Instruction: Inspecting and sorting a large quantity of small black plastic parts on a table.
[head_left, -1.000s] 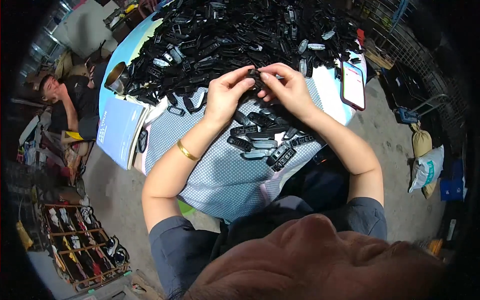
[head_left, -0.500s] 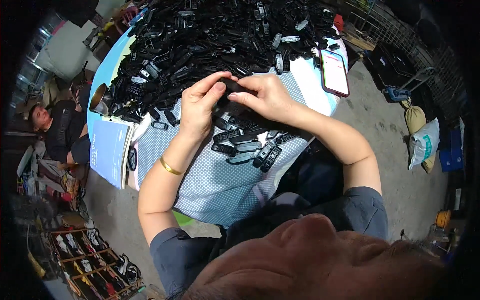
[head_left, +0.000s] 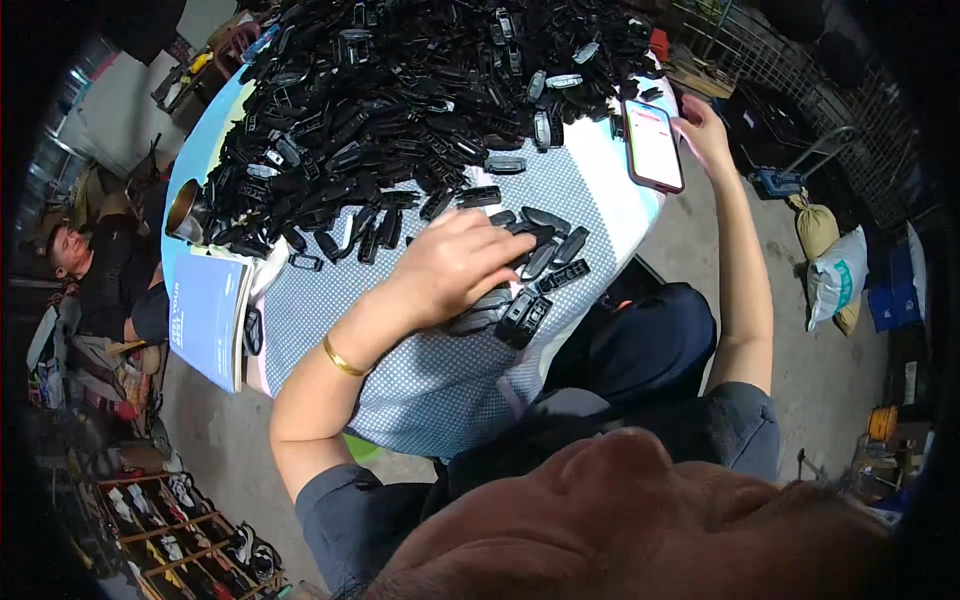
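Note:
A small group of black plastic casings (head_left: 522,318), shaped like key-fob shells, lies on the dotted tablecloth (head_left: 400,375). My left hand (head_left: 458,262), with a gold bangle at the wrist, is palm down over this group; its fingers are stretched out and the fingertips touch a dark casing (head_left: 540,232). What lies under the palm is hidden. At the table's right edge, my right hand (head_left: 703,137) is beside a phone (head_left: 655,148) with a lit screen. Its fingers are apart, close to the phone's right side, with nothing seen in them.
A large heap of black casings (head_left: 400,110) covers the far half of the table. A metal cup (head_left: 187,212) and a blue-covered book (head_left: 207,315) stand at the left edge. Another person (head_left: 105,255) is at the far left. Sacks (head_left: 838,275) stand on the floor at right.
My hands have parted from the dark piece they held together. The left has come down onto the small group; the right has swung out to the phone.

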